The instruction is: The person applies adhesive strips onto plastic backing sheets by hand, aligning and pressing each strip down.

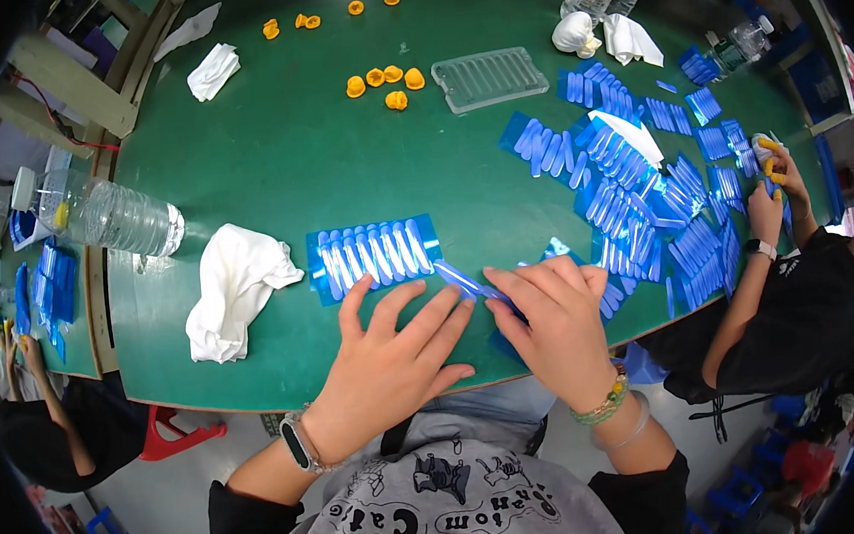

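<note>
A blue film sheet (371, 252) bearing a row of several slim, glossy blue strips lies flat on the green table in front of me. My left hand (393, 345) hovers at its lower edge with fingers spread, holding nothing; its index fingertip comes close to a loose blue strip (460, 278). The near end of that strip is between the thumb and fingers of my right hand (549, 316), and its far end reaches the sheet's right corner. My right palm hides part of some blue film beneath it.
A crumpled white cloth (236, 292) and a water bottle (107, 210) are at left. To the right spreads a heap of blue strip sheets (641, 185), where a co-worker's hands (775, 184) work. Yellow finger cots (392, 75) and a clear ribbed tray (490, 79) lie farther back.
</note>
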`<state>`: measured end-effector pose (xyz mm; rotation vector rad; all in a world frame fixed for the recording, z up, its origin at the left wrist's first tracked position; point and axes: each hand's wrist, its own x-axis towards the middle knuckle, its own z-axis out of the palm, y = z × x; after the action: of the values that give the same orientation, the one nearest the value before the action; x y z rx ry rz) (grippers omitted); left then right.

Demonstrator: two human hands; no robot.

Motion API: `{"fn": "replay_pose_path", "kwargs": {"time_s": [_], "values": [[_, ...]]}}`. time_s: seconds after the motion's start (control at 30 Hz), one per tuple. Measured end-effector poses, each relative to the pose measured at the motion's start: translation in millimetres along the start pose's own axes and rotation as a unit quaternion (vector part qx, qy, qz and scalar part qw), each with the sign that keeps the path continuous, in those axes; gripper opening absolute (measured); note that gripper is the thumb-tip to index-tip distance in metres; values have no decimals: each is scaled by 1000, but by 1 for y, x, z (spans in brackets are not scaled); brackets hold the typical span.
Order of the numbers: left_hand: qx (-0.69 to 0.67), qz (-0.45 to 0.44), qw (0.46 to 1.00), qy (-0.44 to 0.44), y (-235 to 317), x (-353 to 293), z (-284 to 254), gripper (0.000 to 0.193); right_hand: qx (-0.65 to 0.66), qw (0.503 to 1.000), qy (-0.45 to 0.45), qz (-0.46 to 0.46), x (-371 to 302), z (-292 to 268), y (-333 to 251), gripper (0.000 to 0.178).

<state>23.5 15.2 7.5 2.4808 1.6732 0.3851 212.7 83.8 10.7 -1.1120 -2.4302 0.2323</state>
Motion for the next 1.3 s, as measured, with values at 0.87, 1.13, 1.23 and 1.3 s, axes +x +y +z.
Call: {"fn": "replay_pose_path", "kwargs": {"time_s": [0.87,1.13,1.23,1.3], "values": [[-331,-26,943,30,11,21,-15,17,63,991,69,-92,-39,-41,18,30],[132,-1,981,142,-5,-24,-9,23,-94,966,97,-222,47,-11,41,28],[129,21,989,65,-6,-27,-15,27,-113,961,68,-243,58,10,40,29],[73,17,997,-3,-10,-24,-25,29,-130,960,50,-244,57,11,35,30]]}}
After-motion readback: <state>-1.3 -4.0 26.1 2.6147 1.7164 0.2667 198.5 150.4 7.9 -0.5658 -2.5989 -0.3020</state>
